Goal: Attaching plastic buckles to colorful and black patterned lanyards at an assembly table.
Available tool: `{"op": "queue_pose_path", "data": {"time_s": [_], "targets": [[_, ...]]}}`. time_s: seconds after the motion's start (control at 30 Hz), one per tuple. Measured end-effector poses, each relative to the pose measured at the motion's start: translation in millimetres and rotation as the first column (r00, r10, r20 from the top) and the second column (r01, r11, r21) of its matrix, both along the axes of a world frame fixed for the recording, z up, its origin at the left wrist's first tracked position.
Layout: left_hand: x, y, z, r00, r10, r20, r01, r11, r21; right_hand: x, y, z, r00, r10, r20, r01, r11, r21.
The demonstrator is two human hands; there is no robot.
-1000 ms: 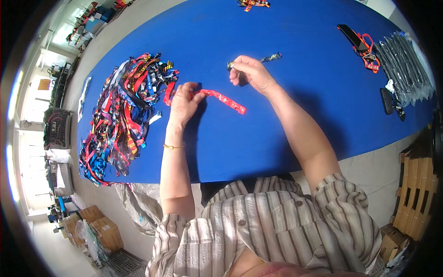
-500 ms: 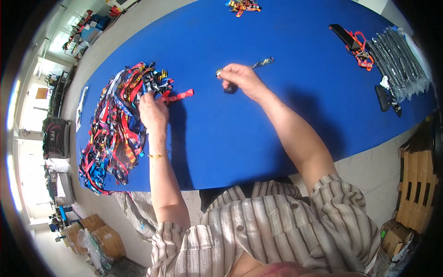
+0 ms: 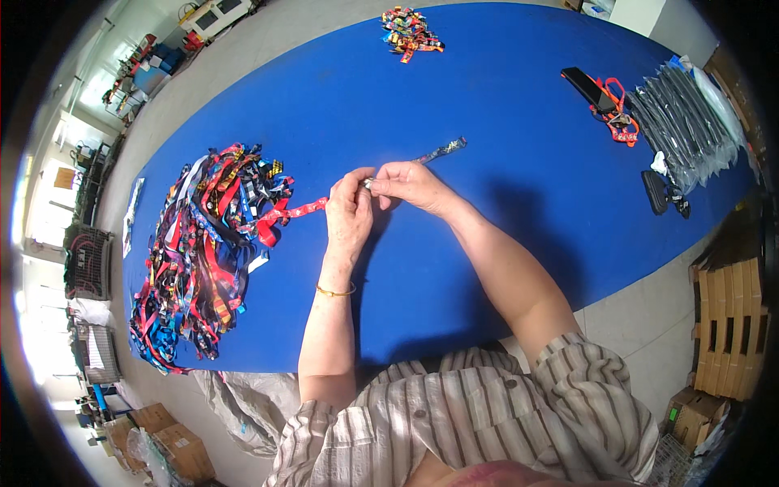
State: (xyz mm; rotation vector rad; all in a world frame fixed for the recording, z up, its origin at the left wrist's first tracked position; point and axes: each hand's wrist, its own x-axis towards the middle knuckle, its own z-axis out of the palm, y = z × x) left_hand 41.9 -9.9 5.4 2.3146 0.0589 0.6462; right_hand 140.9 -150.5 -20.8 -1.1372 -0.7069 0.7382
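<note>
My left hand (image 3: 349,217) is closed on the end of a red printed strap (image 3: 307,209), which trails back to the heap. My right hand (image 3: 415,190) pinches a small shiny metal fitting (image 3: 368,184) against the left fingertips. From behind the right hand a dark patterned strap (image 3: 445,149) runs out to the upper right along the table. How the fitting and the straps join is hidden by the fingers. To the left lies a big heap of colourful printed straps (image 3: 207,243), red, black and blue among them.
The blue table (image 3: 341,105) carries a smaller pile of straps (image 3: 410,34) at its far side. On the right are a black phone (image 3: 589,89), an orange-red strap (image 3: 618,122), plastic-wrapped dark packs (image 3: 682,122) and a black object (image 3: 654,191). Cardboard boxes (image 3: 182,450) stand on the floor.
My left hand has come away from the heap to the right, drawing the red strap with it. It now meets my right hand, which has shifted slightly left and nearer.
</note>
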Motion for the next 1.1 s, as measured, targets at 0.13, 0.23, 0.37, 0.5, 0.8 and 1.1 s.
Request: {"op": "queue_pose_path", "data": {"time_s": [0.13, 0.23, 0.37, 0.5, 0.8, 1.1], "targets": [[0.8, 11.8, -10.3, 0.998, 0.002, 0.058, 0.024, 0.896, -0.443, -1.2, -1.6, 12.6, 0.994, 0.096, 0.049, -0.095, 0.995, -0.025], [-0.8, 12.2, -8.5, 0.988, -0.095, 0.123, 0.153, 0.714, -0.683, 1.3, -4.2, 12.7, 0.985, 0.126, 0.117, -0.125, 0.992, -0.018], [-6.5, 16.5, -16.2, 0.987, -0.139, 0.085, 0.158, 0.692, -0.705, -3.8, -3.0, 19.4, 0.984, 0.094, 0.149, -0.092, 0.995, -0.023], [-10.6, 20.8, -15.2, 0.984, -0.147, 0.102, 0.174, 0.646, -0.743, -8.5, -8.2, 38.7, 0.988, 0.112, 0.104, -0.115, 0.993, 0.025], [-17.8, 21.1, -7.7, 0.965, -0.231, 0.123, 0.233, 0.542, -0.808, -17.2, -2.7, 48.5, 0.995, 0.102, 0.010, -0.103, 0.992, 0.074], [-12.5, 29.5, -19.8, 0.952, -0.293, 0.087, 0.201, 0.384, -0.901, -7.5, 6.0, 33.9, 0.997, 0.045, -0.057, -0.041, 0.997, 0.070]]}}
